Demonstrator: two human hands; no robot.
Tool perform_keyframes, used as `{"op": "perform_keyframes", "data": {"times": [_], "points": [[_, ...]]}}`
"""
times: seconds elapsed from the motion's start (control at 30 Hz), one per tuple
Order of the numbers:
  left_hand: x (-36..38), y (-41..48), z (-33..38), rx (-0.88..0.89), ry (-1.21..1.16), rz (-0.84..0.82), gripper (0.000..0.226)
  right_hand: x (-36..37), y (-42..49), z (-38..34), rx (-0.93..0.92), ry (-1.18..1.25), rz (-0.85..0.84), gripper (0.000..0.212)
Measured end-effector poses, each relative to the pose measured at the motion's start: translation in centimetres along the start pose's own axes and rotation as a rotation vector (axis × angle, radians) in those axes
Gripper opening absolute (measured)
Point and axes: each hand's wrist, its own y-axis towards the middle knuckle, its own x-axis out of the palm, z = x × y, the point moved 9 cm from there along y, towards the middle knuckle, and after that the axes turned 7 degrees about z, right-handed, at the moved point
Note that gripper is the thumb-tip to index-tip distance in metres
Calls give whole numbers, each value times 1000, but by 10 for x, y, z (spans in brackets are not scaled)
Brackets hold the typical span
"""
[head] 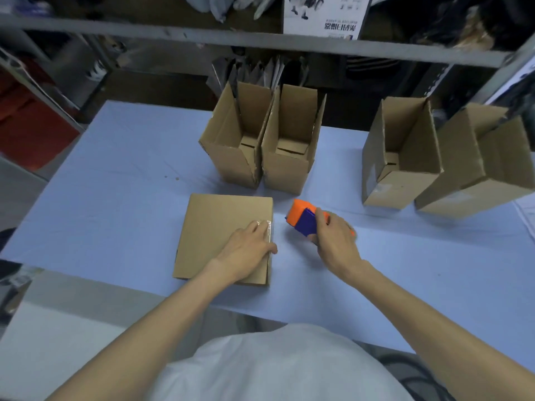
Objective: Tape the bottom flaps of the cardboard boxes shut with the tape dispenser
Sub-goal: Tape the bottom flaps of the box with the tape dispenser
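A pale blue surface (115,198) stands in front of grey metal shelving (173,33) crammed with bags and printed paper. Near the person, a box (214,227) lies low with a broad plain face upward. No seam between flaps shows on that face, so the bottom flaps probably sit at its right end.

The left hand (249,250) rests flat on the box near the right edge. Its fingers (257,227) are straight and spread over a shiny strip of tape (267,227) that seems to wrap over that edge. The hand appears to be there both to press the tape end down so it sticks and to keep the box from sliding.

Just beside the box on the right, clear of the cardboard, the right hand (335,241) holds the orange and blue tape dispenser (301,218). Its fingers curl round the body from above, and the orange end points up and away. Held this way, the dispenser looks ready for another strip or to be put down.

Farther back, two open boxes (231,157) stand upright and touching, tops open and flaps raised. Well apart to the right stands another pair (399,169), also open on top. Standing upright and pushed out of the way, they look already taped underneath, though their undersides are hidden.
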Motion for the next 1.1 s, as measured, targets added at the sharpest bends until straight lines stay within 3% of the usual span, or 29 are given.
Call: {"op": "perform_keyframes", "data": {"times": [0.1, 0.17, 0.27, 0.37, 0.43, 0.5, 0.57, 0.63, 0.7, 0.73, 0.83, 0.9, 1.1], "points": [[-8, 5, -10, -104, -263, 2, 48, 18, -2, 0, 47, -52, 10, 67], [-26, 10, -26, -215, -457, 178, 49, 32, -4, 0, 33, -41, -18, 66], [-37, 24, -47, -347, -397, 318, 60, 53, -6, 0, 3, -22, -59, 62], [-16, 46, -60, -438, -266, 128, 81, 56, -4, 3, 44, 12, -26, 59], [-9, 58, -62, -439, -205, 76, 74, 42, -5, 1, 56, 29, 102, 58], [-15, 64, -61, -425, -210, 126, 61, 30, -15, -11, 32, 125, 191, 53], [-21, 63, -60, -420, -226, 162, 57, 32, -28, -25, 47, 271, 83, 39], [-34, 57, -62, -457, -260, 241, 57, 50, -42, -33, 271, 493, -242, 46], [-58, 44, -70, -540, -350, 410, 53, 59, -55, -51, 564, 954, -532, 63], [-74, 34, -75, -586, -410, 524, 51, 55, -53, -64, 632, 1209, -571, 64], [-116, -9, -88, -712, -595, 858, 51, 12, -25, -73, 657, 1702, -381, 44], [-124, -36, -95, -794, -719, 934, 53, -20, -10, -60, 684, 1781, -235, 53], [-82, -65, -100, -973, -1125, 675, 66, -66, 10, -53, 489, 1447, -135, 105]]}}
